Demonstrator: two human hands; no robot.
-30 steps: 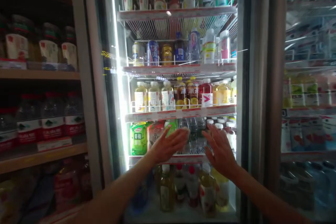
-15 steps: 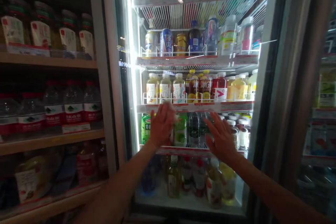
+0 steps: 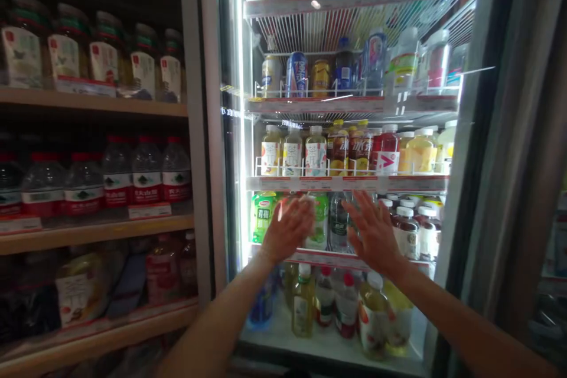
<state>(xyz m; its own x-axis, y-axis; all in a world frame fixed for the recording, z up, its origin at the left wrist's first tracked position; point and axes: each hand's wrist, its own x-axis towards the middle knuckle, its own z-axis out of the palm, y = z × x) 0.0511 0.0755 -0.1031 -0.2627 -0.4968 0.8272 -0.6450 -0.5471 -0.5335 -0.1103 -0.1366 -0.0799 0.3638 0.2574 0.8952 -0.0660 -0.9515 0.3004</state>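
Both of my hands reach into an open drinks fridge, at its fourth shelf (image 3: 328, 258). My left hand (image 3: 289, 228) is open with fingers spread, in front of a reddish-labelled bottle and beside a green-labelled bottle (image 3: 262, 215). It holds nothing that I can see. My right hand (image 3: 372, 231) is open too, fingers stretched out in front of clear water bottles (image 3: 338, 222). White-capped dark bottles (image 3: 407, 230) stand just right of it.
Above are shelves with juice bottles (image 3: 292, 153) and cans (image 3: 296, 74). Below stand yellow and red-capped bottles (image 3: 303, 307). Left of the fridge, wooden shelves (image 3: 97, 230) carry water bottles (image 3: 146, 171) and jars (image 3: 103, 59). The fridge's dark frame (image 3: 500, 147) stands at the right.
The view has shifted left and closer. My left hand swung left to the reddish bottle, then drifted a little right again. My right hand stayed spread by the water bottles.
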